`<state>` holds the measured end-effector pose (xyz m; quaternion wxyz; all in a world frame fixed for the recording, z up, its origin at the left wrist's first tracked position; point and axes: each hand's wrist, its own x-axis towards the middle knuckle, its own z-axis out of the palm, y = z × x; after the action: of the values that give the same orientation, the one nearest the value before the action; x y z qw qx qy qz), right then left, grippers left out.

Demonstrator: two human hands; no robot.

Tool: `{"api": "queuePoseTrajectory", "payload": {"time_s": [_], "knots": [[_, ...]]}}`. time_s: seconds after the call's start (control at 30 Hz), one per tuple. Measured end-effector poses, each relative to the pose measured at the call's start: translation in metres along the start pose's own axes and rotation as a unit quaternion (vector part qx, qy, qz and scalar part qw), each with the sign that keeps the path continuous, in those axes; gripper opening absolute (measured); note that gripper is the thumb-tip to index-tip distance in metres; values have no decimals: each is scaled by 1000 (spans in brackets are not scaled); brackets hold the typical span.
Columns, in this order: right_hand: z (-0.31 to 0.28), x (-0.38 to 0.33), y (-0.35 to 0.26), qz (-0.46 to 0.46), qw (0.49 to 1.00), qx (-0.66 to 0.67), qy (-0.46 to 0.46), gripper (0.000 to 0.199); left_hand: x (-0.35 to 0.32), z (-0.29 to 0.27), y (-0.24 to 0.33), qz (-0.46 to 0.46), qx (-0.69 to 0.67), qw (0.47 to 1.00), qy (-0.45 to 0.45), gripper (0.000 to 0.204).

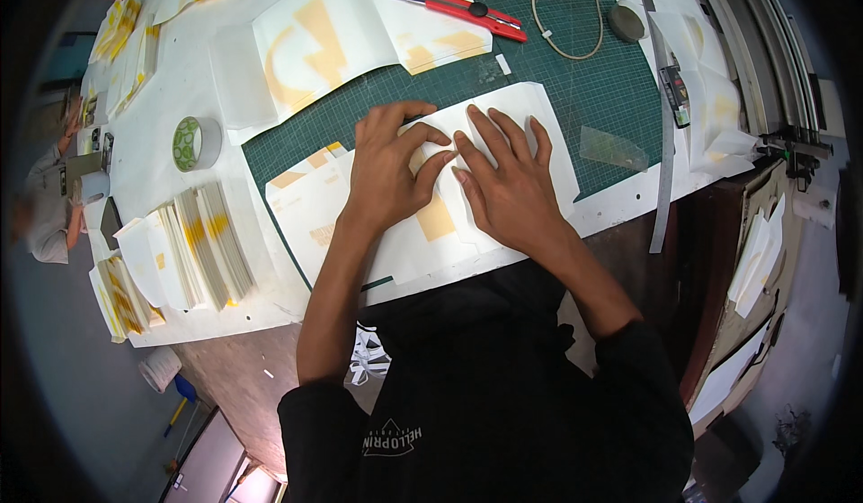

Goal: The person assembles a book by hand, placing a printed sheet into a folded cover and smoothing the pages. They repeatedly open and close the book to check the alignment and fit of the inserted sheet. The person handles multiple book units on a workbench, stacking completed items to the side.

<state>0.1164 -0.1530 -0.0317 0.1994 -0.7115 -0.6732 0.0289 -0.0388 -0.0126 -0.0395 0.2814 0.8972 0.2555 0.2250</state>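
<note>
A white folded paper sheet with pale orange print (pixel 438 218) lies in front of me, partly on a green cutting mat (pixel 589 80). My left hand (pixel 391 161) rests over its middle, with thumb and forefinger tips brought together near a fold. Whatever sits in that pinch is too small to make out. Beside it, my right hand (pixel 508 175) presses on the paper with fingers spread. The fingertips of both hands nearly meet. Another printed sheet (pixel 310 206) shows under my left wrist. Beyond my hands lies a red utility knife (pixel 463 14), its blade pointing left.
A large printed sheet (pixel 324 40) covers the mat's far left. Left of it stand a tape roll (pixel 197 143) and stacks of folded paper (pixel 207 242). A steel ruler (pixel 665 161), clear plastic strip (pixel 613 148) and cable (pixel 571 56) lie at right. Another person (pixel 54 193) is far left.
</note>
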Motion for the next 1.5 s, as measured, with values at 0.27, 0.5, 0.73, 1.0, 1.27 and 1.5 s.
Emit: {"api": "queuePoseTrajectory", "payload": {"time_s": [0.27, 0.5, 0.73, 1.0, 1.27, 1.5], "knots": [[-2, 2, 17, -3, 999, 51, 8, 31, 1, 0, 1, 0, 6, 1000, -11, 16], [8, 64, 58, 12, 994, 102, 25, 31, 1, 0, 3, 5, 21, 1000, -7, 15], [-26, -1, 40, 32, 997, 53, -51, 68, -2, 3, 1, -8, 21, 1000, -6, 14], [-49, -79, 30, 65, 986, 74, -136, 84, -3, 2, -3, 1, 17, 1000, -3, 16], [-21, -82, -6, 52, 993, 106, -6, 96, 0, -2, -4, -95, -154, 983, 31, 43], [-3, -104, 3, 167, 958, 144, 185, 34, -4, 1, -3, -100, -326, 936, 84, 51]]}}
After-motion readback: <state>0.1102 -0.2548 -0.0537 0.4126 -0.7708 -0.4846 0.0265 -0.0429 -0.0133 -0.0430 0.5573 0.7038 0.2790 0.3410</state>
